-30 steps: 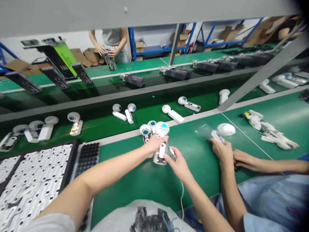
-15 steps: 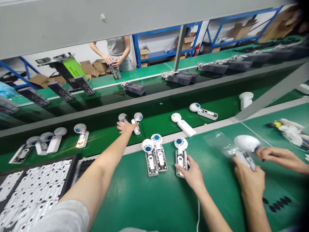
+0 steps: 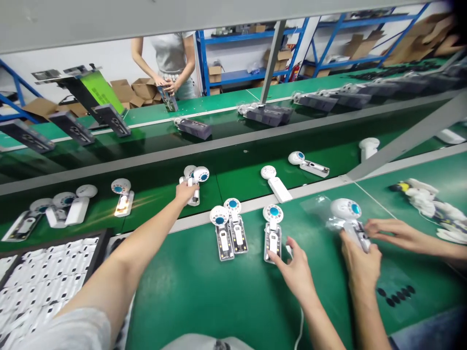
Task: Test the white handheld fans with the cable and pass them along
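On the dark green belt, my left hand [image 3: 187, 192] has its fingers closed around the lower parts of two white round-headed handheld devices [image 3: 200, 174] lying close together. Their heads, with blue centres, show above my fingers. My right hand [image 3: 297, 272] is beside another such device [image 3: 273, 238] on the green bench, its thumb at the clear casing. A white cable [image 3: 289, 251] has its end between my right thumb and fingers; its lead comes out below the wrist. Two more devices [image 3: 228, 236] with open-looking clear handles lie side by side between my hands.
At right, a co-worker's hands [image 3: 359, 257] hold a similar device near black oval pads [image 3: 397, 295] and white gloves [image 3: 432, 204]. More devices [image 3: 122, 194] lie along the belt. A tray of white parts [image 3: 51, 287] stands at lower left. A metal post [image 3: 412, 131] slants at right.
My left hand has gone from spread fingers to closed on the two devices, which now sit closer together. My right thumb and forefinger have spread wider beside the bench device.
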Available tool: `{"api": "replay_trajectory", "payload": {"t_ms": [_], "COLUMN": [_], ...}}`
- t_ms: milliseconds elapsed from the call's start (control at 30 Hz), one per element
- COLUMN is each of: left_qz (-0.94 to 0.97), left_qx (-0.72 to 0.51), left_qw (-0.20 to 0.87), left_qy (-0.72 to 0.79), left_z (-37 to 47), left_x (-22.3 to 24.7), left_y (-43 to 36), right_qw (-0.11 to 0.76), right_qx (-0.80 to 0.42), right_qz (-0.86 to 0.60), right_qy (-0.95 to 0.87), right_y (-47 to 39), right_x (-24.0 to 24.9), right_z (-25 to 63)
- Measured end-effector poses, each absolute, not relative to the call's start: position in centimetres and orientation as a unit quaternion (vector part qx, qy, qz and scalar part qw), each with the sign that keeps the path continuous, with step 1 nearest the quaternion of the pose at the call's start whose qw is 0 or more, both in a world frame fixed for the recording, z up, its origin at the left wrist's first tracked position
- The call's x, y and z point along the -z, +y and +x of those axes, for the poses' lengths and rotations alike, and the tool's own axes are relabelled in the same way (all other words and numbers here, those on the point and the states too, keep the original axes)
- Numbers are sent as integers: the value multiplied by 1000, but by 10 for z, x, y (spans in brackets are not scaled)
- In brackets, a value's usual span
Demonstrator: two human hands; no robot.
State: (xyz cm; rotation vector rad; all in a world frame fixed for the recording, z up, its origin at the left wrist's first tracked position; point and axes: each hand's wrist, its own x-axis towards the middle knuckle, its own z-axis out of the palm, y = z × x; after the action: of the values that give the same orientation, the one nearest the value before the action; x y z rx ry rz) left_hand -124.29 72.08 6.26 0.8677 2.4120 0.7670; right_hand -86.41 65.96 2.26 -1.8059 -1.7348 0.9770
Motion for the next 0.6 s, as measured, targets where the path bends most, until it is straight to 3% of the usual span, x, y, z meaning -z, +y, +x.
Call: {"api": "replay_trajectory", "payload": {"t_ms": [233,433,533,600], "left_qz": [387,406,404,387], "left_qx": [-259,-191,-243,-336], "left_qw": [269,137,102,162], "left_qy": [843,883,876,843], "left_z": [-1223,-1187,-1179,-1176], "left_x": [-66,-40,-48,-62], "left_y": [561,461,446,448], "right_qw": [274,261,242,213], "right_qx": [-319,-411,-463,-500], "right_qz": [-637,-534,-468,-430], "right_qy": [-646,-691,-712,-721], "right_y": [628,600,583,571], "right_x": [-64,-93,-105,-113], "right_z": [-866,-900,-919,-929]}}
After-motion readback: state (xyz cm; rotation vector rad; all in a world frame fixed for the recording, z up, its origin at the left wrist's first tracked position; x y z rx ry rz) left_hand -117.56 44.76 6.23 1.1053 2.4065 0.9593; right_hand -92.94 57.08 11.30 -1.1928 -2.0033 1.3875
